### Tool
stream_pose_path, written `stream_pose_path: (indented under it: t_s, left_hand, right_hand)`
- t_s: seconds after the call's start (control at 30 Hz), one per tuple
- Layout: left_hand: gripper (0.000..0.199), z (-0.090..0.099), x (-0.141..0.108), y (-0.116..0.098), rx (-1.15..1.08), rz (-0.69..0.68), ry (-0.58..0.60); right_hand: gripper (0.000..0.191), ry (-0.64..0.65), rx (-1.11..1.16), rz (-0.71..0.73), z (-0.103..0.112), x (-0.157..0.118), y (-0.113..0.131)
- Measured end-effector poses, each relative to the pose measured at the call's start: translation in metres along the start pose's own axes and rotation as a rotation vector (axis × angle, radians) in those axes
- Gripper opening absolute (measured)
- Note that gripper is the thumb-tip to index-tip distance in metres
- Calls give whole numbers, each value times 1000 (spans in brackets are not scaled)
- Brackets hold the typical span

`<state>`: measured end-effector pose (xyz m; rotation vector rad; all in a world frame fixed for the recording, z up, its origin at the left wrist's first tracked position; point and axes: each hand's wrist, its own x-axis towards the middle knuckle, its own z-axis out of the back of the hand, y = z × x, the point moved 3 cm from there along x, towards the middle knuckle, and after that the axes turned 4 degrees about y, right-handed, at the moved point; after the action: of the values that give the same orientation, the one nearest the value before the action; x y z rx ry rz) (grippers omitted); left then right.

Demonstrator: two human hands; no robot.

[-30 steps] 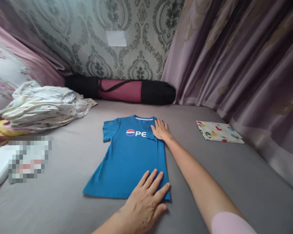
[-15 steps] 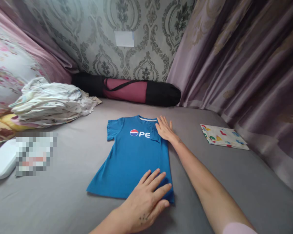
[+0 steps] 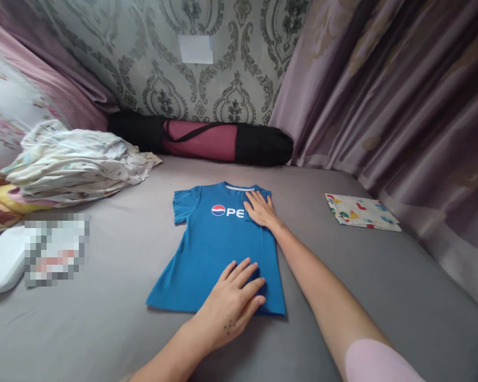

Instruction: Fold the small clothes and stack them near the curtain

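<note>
A blue T-shirt lies on the grey sheet, its neckline toward the wall. The round logo and the white letters "PE" show on its chest; the right part of the shirt is folded over onto the front. My right hand rests flat with spread fingers on this folded part near the shoulder. Over the lower part of the shirt, near the hem, is my left hand, palm down with its fingers apart. Neither hand grips the cloth.
A folded patterned cloth lies at the right. Crumpled pale cloths are heaped at the left, above a white object and a blurred-out item. A black and maroon bag lies along the wall; curtains hang at the right.
My right hand has shifted left, further onto the folded part of the shirt. My left hand has moved slightly up and left. The view has tilted a little.
</note>
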<state>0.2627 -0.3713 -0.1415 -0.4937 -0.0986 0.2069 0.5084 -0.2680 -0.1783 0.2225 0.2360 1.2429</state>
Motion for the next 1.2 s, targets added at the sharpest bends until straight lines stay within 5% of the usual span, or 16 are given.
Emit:
stream_pose_path:
  t_s: [0.2, 0.47, 0.63, 1.2]
  left_hand:
    - [33, 4, -1, 8, -54, 22, -142]
    - [26, 5, -4, 20, -184, 60, -345]
    - [25, 9, -7, 26, -206, 124, -388]
    - [20, 16, -7, 26, -251, 143, -461]
  right_hand:
    - [58, -82, 71, 10, 15, -36, -6]
    - [64, -48, -112, -75, -6, -67, 9]
    - [63, -154, -146, -30, 4, -85, 20]
    - [58, -167, -85, 109, -11, -159, 57]
